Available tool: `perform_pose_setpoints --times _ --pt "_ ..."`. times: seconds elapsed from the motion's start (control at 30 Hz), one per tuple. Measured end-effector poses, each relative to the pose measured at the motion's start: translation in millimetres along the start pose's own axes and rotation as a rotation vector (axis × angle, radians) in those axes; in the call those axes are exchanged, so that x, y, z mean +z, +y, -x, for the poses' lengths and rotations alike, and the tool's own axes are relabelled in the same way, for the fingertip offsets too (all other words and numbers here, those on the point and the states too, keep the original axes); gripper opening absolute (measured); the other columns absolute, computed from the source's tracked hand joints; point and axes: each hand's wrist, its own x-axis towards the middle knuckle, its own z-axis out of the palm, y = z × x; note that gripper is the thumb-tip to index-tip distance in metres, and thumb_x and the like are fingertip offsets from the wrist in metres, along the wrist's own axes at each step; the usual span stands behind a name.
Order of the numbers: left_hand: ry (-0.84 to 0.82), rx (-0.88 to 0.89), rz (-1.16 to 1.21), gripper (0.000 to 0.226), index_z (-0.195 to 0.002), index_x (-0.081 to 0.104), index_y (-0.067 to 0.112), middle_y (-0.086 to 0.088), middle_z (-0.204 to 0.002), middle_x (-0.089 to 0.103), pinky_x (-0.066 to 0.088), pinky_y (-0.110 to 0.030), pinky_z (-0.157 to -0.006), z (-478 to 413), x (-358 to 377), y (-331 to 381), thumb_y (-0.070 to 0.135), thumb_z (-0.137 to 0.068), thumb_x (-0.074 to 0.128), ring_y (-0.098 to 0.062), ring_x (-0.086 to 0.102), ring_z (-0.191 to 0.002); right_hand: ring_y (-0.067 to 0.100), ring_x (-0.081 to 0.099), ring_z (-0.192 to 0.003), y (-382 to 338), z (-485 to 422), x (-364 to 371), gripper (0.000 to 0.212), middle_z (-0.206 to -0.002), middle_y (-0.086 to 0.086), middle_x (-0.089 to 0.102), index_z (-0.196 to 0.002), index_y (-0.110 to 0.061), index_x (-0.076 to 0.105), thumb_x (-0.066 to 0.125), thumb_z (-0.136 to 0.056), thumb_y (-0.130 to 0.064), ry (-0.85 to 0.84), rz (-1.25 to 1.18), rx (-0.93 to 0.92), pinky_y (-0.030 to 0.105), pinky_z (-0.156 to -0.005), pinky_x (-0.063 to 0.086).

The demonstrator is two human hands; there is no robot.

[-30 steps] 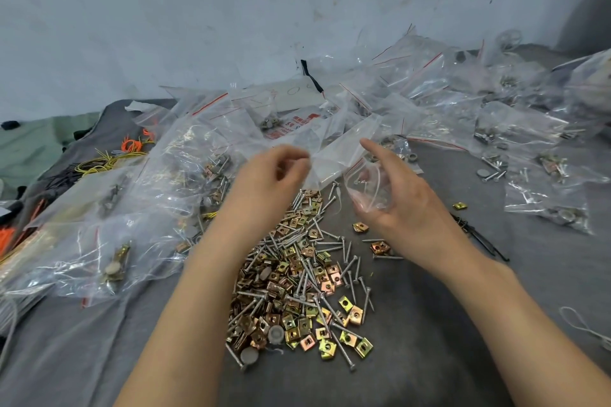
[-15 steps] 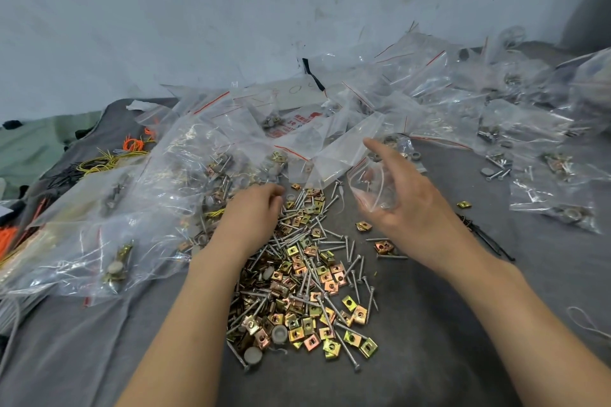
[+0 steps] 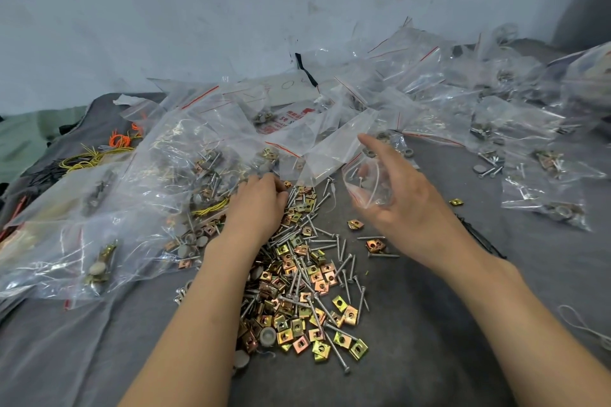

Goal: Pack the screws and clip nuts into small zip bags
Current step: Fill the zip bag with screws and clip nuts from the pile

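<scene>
One zip bag (image 3: 365,190) in right hand (image 3: 417,219), left hand (image 3: 256,208) on screws (image 3: 298,271)

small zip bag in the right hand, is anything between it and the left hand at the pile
Nothing solid. The left hand is on the far end of the pile; the small zip bag sits in the right hand. Only a loose clear bag lies low between them.

Clip nuts (image 3: 299,314) shone gold and copper among silver screws (image 3: 344,269); clear zip bags (image 3: 185,155) carried red stripes; the cloth (image 3: 413,324) was dark grey.
</scene>
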Motion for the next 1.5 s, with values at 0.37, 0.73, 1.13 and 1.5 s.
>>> perform_pose_setpoints --times 0.37,0.73,1.13,1.5 --pt "0.174 0.021 0.228 0.002 -0.101 0.052 0.025 0.005 -0.09 0.063 0.05 -0.038 -0.072 8 -11 -6 0.027 -0.101 0.051 -0.018 0.06 -0.081 0.009 0.054 -0.122 -1 3 -2 0.077 -0.141 -0.012 0.051 -0.153 -0.042 0.026 0.067 -0.087 -0.043 -0.01 0.021 -0.016 0.04 -0.107 0.043" --pt "0.107 0.334 0.59 0.02 -0.116 0.066 0.028 0.014 -0.097 0.065 0.042 -0.006 -0.061 28 -60 59 0.024 -0.101 0.055 -0.002 0.06 -0.078 0.004 0.054 -0.121 5 -2 3 0.083 -0.146 -0.017 0.047 -0.149 -0.05 0.021 0.072 -0.086 -0.035 0.015 -0.047 -0.03 0.037 -0.103 0.046" --pt "0.091 0.439 0.607 0.006 -0.098 0.067 0.022 0.013 -0.088 0.066 0.04 -0.009 -0.064 46 -73 83 0.025 -0.093 0.067 0.0 0.059 -0.075 -0.005 0.056 -0.114 10 -5 6 0.074 -0.131 -0.02 0.055 -0.144 -0.056 0.028 0.062 -0.078 -0.057 0.1 -0.222 -0.026 0.019 -0.091 0.045" --pt "0.139 0.55 0.549 0.017 -0.105 0.063 0.03 0.015 -0.089 0.066 0.037 -0.006 -0.064 54 -72 98 0.02 -0.092 0.066 0.0 0.058 -0.08 0.005 0.059 -0.116 4 -4 0 0.077 -0.127 -0.014 0.059 -0.146 -0.044 0.036 0.064 -0.076 -0.058 0.141 -0.269 -0.038 0.024 -0.093 0.049"
